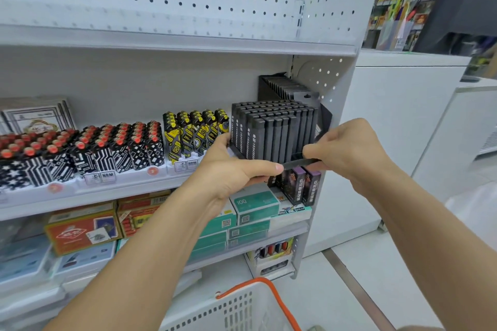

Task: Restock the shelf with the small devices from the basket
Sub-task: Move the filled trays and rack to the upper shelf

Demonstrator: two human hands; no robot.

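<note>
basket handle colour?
Orange, on a white perforated basket; the handle shows best in the head view, bottom centre.

Slim black stick-shaped devices point(271, 129): many, standing upright in tight rows inside a black display tray point(236, 152) at the right end of the middle white metal shelf point(107, 191); white printed characters run down the front ones. One further slim black device point(301, 162): lying level at the tray's front right corner, pinched at both ends. White perforated plastic basket with orange handle point(242, 309): below, at floor side; contents unseen.
</note>
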